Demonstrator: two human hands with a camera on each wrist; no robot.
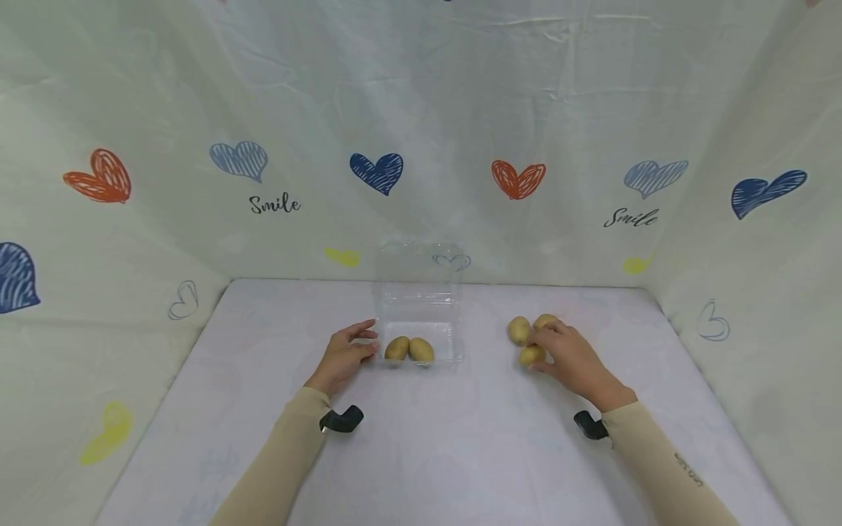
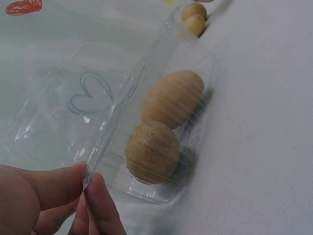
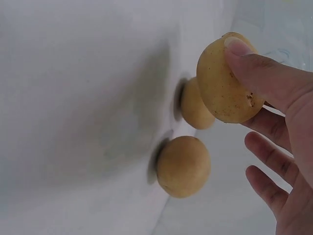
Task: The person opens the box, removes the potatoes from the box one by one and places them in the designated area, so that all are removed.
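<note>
A clear plastic clamshell box (image 1: 439,330) stands with its lid raised, and two potatoes (image 2: 172,100) lie side by side along its front wall. My left hand (image 1: 345,356) pinches the box's left rim between thumb and fingers, as the left wrist view shows. To the right of the box, my right hand (image 1: 571,359) grips a potato (image 3: 224,83) between thumb and fingers, its other fingers spread. The right wrist view shows this potato raised off the table. Two more potatoes (image 3: 184,166) sit on the table just beyond it.
A white cloth covers the table (image 1: 421,453). Behind and at both sides hang pale curtains (image 1: 434,109) printed with hearts and the word Smile. The raised lid (image 1: 418,270) stands close to the back curtain. Black camera mounts (image 1: 343,420) are on both wrists.
</note>
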